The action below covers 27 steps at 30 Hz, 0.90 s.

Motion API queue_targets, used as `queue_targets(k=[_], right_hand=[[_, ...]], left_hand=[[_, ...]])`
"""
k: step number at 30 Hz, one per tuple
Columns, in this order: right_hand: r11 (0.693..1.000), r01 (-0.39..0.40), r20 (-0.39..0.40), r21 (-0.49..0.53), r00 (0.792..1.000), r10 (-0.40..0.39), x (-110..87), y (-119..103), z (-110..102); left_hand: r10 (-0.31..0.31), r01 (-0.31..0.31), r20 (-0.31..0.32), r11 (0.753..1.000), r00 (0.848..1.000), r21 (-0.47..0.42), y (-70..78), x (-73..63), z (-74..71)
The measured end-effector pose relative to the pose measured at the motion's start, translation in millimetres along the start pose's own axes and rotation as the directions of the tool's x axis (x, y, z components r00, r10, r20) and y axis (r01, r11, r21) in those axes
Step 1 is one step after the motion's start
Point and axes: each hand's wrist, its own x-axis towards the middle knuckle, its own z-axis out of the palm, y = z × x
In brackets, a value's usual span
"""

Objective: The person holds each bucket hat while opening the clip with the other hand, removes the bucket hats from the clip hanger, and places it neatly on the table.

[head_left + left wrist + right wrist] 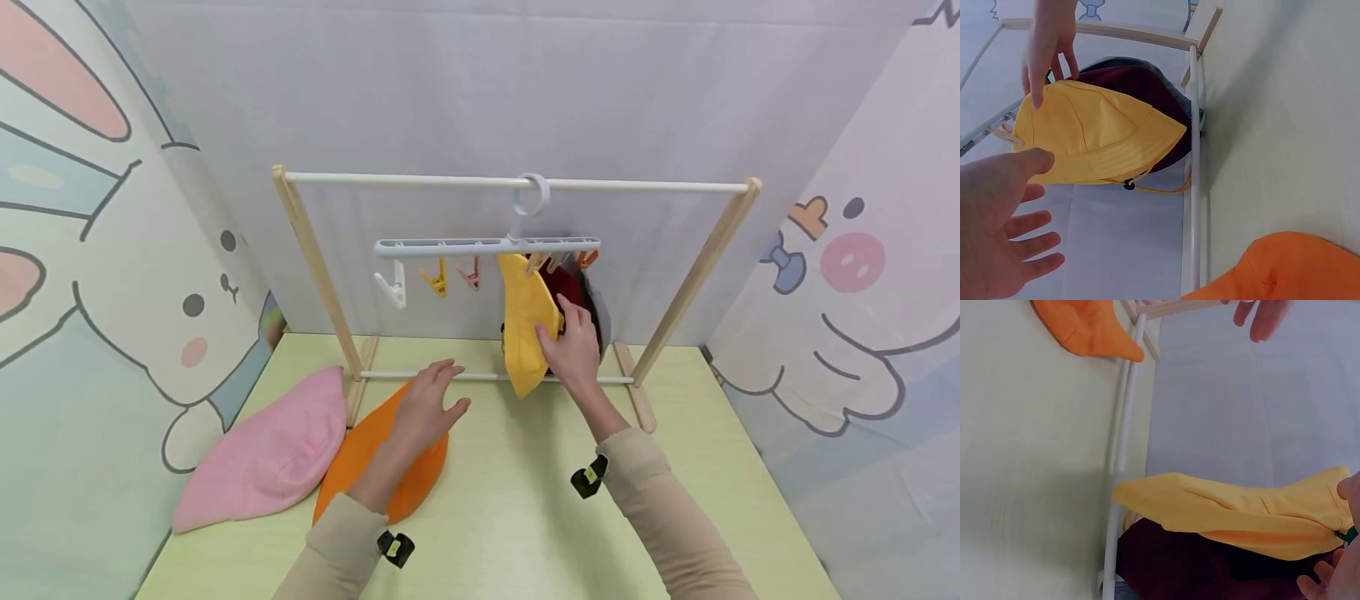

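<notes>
A yellow bucket hat (526, 321) hangs by a pale clip (537, 263) from the grey hanger (450, 247). Behind it hang a dark red hat (1160, 94) and a grey one (602, 312). My right hand (575, 346) is at the yellow hat's edge, thumb on its near side and loosely bent fingers on the far side, toward the dark red hat. Between thumb and fingers a gap shows in the right wrist view. My left hand (425, 404), fingers spread and nothing in it, hovers over the orange hat (382, 458), left of the hanging hats.
The hanger hooks over the top bar (420, 180) of a wooden-sided rack. White (395, 285), yellow (437, 278) and pink (471, 274) clips hang unused on its left half; an orange clip (587, 258) is at its right. A pink hat (270, 454) lies at the table's left.
</notes>
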Motion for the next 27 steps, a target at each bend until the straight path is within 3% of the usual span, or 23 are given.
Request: queue_targets(k=[5,13,27], right_hand=[[1.000,-0.013,0.013,0.016,1.000,0.013,-2.4,5.1,3.4],[0.997,-0.050,0.012,0.061,0.999,0.049,-4.7,8.7,10.0],[0.992,-0.107,-0.004,0.061,0.994,0.108,-5.1,7.9,14.0]], left_hand=[[0.025,-0.025,-0.011,1.000,1.000,-0.007,5.7,7.3,-5.5],[0.008,-0.008,0.000,1.000,1.000,-0.001,16.6,21.7,-8.3],[0.088,-0.090,-0.063,0.996,0.994,-0.029,39.4,47.7,-11.5]])
